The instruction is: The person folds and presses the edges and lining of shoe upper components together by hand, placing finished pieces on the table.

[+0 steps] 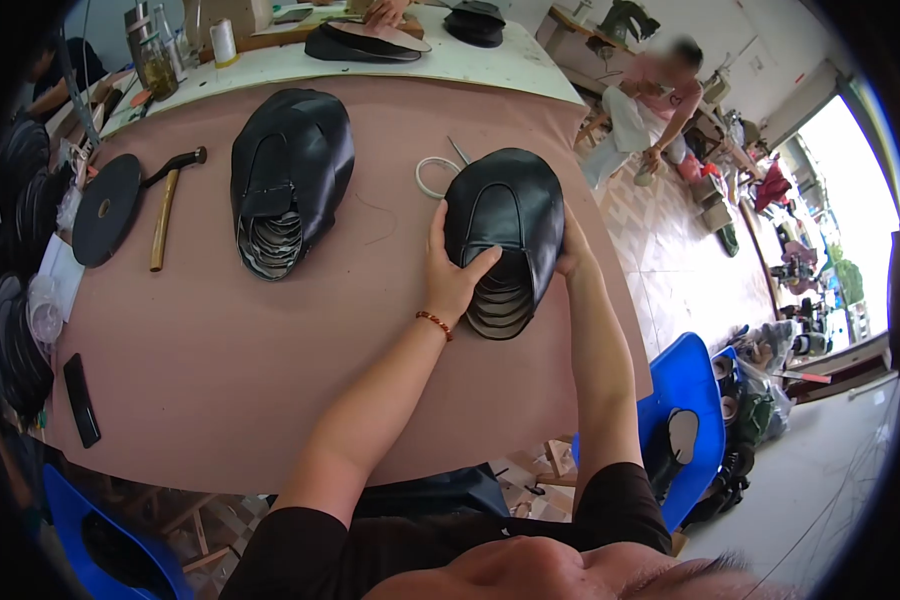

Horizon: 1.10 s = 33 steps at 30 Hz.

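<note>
Daylight glares through an opening [863,190] between two and three o'clock; pale tiled floor [660,288], three; blue chairs [708,385], four and eight.

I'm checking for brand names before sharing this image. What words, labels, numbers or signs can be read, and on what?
No text can be read anywhere.
Pink shirt: a small mark, too blurred to make out.
Held black stack: no lettering visible.
Dark phone: none visible.

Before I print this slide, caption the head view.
Left hand and right hand hold stacked black shoe uppers over a brown table cover, another stack and a hammer lying to their left.
</note>
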Tool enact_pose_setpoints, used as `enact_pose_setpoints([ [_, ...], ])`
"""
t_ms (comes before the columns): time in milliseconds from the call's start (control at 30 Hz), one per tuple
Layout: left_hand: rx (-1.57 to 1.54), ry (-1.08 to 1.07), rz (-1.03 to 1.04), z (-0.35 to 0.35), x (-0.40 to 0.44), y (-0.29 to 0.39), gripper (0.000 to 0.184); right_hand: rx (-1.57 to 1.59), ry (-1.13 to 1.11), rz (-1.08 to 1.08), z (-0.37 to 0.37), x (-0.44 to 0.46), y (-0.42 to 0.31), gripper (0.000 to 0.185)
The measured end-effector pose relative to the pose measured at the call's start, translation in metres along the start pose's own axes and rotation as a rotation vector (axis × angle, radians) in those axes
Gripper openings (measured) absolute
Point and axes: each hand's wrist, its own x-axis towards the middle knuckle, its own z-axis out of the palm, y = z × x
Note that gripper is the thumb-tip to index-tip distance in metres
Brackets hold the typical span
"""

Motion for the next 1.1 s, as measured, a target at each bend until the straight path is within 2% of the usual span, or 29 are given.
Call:
enact_pose_setpoints([
  [67, 0.039, -0.030, -0.015, -0.011, 0.008, 0.010, 0.096, 0.031, 0.018, -0.043, -0.001, 0.000, 0.004, 0.044],
  [133, -0.132, -0.099, -0.127, -0.014, 0.012, 0.024, 0.094, 0.081, 0.010, -0.085, -0.008, 0.001, 0.003, 0.048],
  [167, -0.221, -0.135, -0.182, -0.015, 0.014, 0.027, 0.093, 0.108, -0.077, -0.110, -0.007, -0.006, 0.000, 0.049],
  [233, -0.092, -0.164, -0.150, -0.020, 0.020, 0.015, 0.091, 0.158, -0.255, -0.161, 0.000, -0.023, -0.009, 0.053],
  [333, -0.024, -0.218, -0.149, -0.025, 0.022, 0.009, 0.090, -0.181, -0.330, -0.329, 0.017, -0.042, -0.022, 0.060],
  [433, -0.192, -0.308, -0.205, -0.023, 0.020, 0.027, 0.088, -0.507, -0.046, -0.385, 0.058, -0.065, -0.031, 0.061],
  [500, -0.264, -0.370, -0.185, -0.025, 0.023, 0.030, 0.083, -0.404, 0.003, -0.402, 0.069, -0.073, -0.038, 0.055],
  [600, -0.772, -0.147, -0.286, -0.026, 0.030, 0.013, 0.072, -0.261, 0.017, -0.419, 0.072, -0.063, -0.057, 0.045],
  [700, -0.753, 0.253, -0.538, -0.034, 0.038, 0.012, 0.068, 0.056, -0.006, -0.411, 0.041, 0.004, -0.093, 0.034],
  [733, -0.792, 0.263, -0.548, -0.033, 0.037, 0.017, 0.057, 0.138, -0.013, -0.458, 0.050, 0.026, -0.106, 0.032],
  [833, -0.537, 0.074, -0.557, -0.032, 0.034, 0.010, 0.044, 0.356, -0.030, -0.533, 0.085, 0.104, -0.139, 0.031],
  [867, -0.566, 0.061, -0.596, -0.031, 0.034, 0.008, 0.032, 0.399, -0.025, -0.579, 0.093, 0.134, -0.148, 0.031],
  [1000, -0.453, 0.018, -0.622, -0.028, 0.032, 0.007, 0.028, 0.633, -0.046, -0.790, 0.115, 0.239, -0.154, 0.033],
  [1100, -0.501, 0.047, -0.647, -0.030, 0.033, 0.004, 0.027, 0.566, 0.358, -0.628, 0.103, 0.298, -0.126, 0.039],
])
